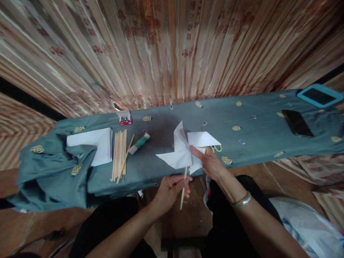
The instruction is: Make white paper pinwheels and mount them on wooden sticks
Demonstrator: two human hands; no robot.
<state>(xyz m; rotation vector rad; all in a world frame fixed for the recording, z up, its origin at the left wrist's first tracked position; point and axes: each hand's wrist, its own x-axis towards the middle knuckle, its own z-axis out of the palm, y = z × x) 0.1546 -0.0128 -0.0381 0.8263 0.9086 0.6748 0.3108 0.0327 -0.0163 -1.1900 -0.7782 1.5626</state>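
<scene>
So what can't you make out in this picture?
In the head view:
Middle of the paper pinwheel: partly covered by the right hand.
Most of the green-handled tool: behind hand and pinwheel.
Part of the paper stack: under folded cloth.
Print on the green box: too small.
White bag: cut off by right edge.

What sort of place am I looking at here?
Possibly a corner of a home used for handicraft, though I can't be sure: a patterned curtain hangs behind, wooden sticks lie on a cloth-covered table, and someone is holding a paper pinwheel.
</scene>
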